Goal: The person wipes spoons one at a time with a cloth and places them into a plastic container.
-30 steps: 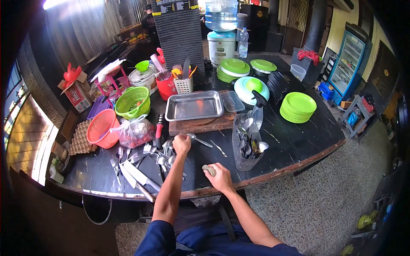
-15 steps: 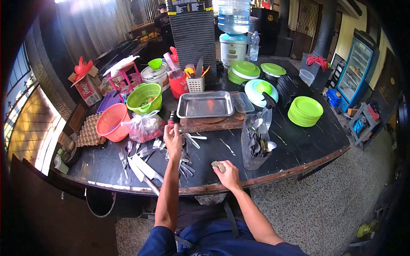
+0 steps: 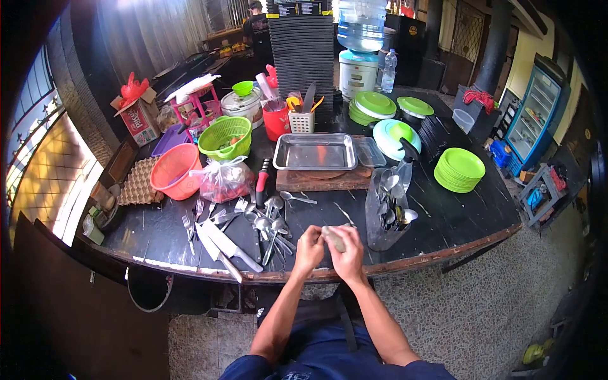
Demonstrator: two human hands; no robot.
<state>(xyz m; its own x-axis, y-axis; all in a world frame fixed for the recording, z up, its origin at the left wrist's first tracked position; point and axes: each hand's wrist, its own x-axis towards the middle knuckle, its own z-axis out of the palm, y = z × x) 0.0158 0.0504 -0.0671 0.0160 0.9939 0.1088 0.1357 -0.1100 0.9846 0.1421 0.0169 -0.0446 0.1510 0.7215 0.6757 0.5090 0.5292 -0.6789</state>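
Note:
My right hand (image 3: 350,254) is closed around a small crumpled greyish-beige cloth (image 3: 335,239), close to the table's front edge. My left hand (image 3: 310,251) is beside it, fingers pinched together at the cloth's left side; whatever they grip is hidden. Left of my hands lies a loose pile of spoons (image 3: 271,221). Two large knives (image 3: 221,244) with broad white blades rest farther left, among several forks (image 3: 189,229). A tool with a red and black handle (image 3: 261,184) lies behind the pile. To the right, a clear container (image 3: 382,235) holds upright spoons and other cutlery.
Beyond my hands, a metal tray (image 3: 315,152) sits on a wooden board (image 3: 324,180). A bagged bundle (image 3: 226,180), an orange basin (image 3: 178,171) and a green basket (image 3: 225,137) stand left. Green plates (image 3: 459,169) are stacked right. Another person (image 3: 256,30) is far back.
My left hand has moved from beside the red handle, right and toward me, to meet my right hand. The right hand has risen slightly with the cloth. The camera view has shifted a little.

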